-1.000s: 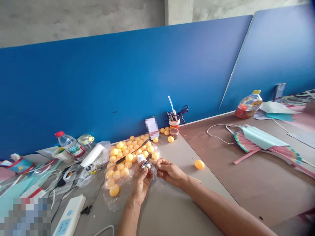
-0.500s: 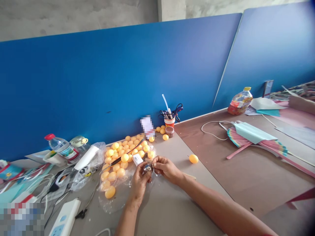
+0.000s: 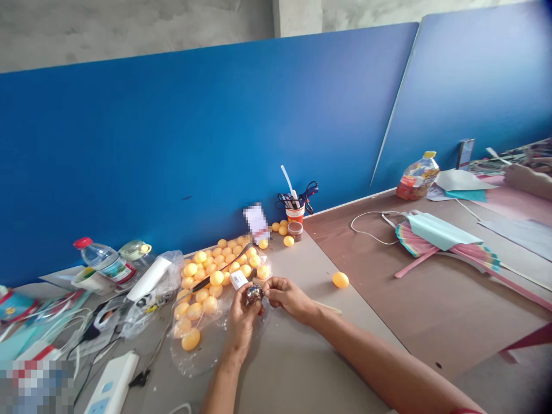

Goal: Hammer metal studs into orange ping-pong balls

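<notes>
My left hand [image 3: 242, 319] is closed around a small shiny, dark silvery round object [image 3: 254, 294], whose kind I cannot make out. At its right side, my right hand [image 3: 287, 296] is pinched, and whatever lies between the fingertips is too small to name. Just beyond my hands lie many orange balls [image 3: 209, 305] in and on a clear plastic bag [image 3: 196, 362]. A small white box [image 3: 238, 280] rests by the left fingertips. One single orange ball [image 3: 340, 280] sits apart to the right of my right hand.
A cup of tools [image 3: 295, 214] and a small lidded tub [image 3: 295, 231] stand at the back. Bottles [image 3: 107, 263], cables and a power strip [image 3: 112, 382] crowd the left. A pink fan-shaped item [image 3: 446, 247] lies right; another person's hand [image 3: 526, 179] shows far right.
The view has shifted slightly. My hands stay together at the shiny object, which appears turned a little. Another person's hand at the far right has moved leftward with a white strip.
</notes>
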Available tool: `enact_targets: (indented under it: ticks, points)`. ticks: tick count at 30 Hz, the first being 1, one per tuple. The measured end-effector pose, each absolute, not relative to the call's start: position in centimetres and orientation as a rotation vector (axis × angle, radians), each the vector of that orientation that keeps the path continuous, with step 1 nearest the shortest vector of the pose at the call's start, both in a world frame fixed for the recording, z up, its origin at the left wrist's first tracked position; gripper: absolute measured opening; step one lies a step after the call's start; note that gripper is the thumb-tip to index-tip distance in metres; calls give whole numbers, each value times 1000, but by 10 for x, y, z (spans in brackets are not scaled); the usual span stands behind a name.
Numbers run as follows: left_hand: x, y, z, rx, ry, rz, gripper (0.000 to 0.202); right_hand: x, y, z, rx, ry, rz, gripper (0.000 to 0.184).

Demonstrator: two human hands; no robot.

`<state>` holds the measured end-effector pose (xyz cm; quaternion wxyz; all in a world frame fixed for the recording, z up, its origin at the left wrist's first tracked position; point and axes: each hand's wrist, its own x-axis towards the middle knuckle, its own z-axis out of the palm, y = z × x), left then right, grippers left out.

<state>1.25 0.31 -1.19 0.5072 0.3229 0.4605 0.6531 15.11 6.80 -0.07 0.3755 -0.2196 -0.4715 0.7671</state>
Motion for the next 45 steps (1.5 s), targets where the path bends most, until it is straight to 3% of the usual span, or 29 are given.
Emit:
enact_targets:
  ticks: [7, 20, 30, 45]
  points:
    - [12, 3, -13, 760, 1117, 1563, 52, 151, 68, -1, -579, -1209, 1965, 22]
    - [12, 2, -4, 654, 982, 1540, 32, 151, 68, -5, -497, -1069, 2093, 31]
    - [10, 0, 2, 453, 792, 1552, 46, 151, 66, 0, -481, -1046, 2115, 34]
    - [13, -1, -4, 662, 992, 1496, 58, 151, 66, -2, -471, -1083, 2126, 34]
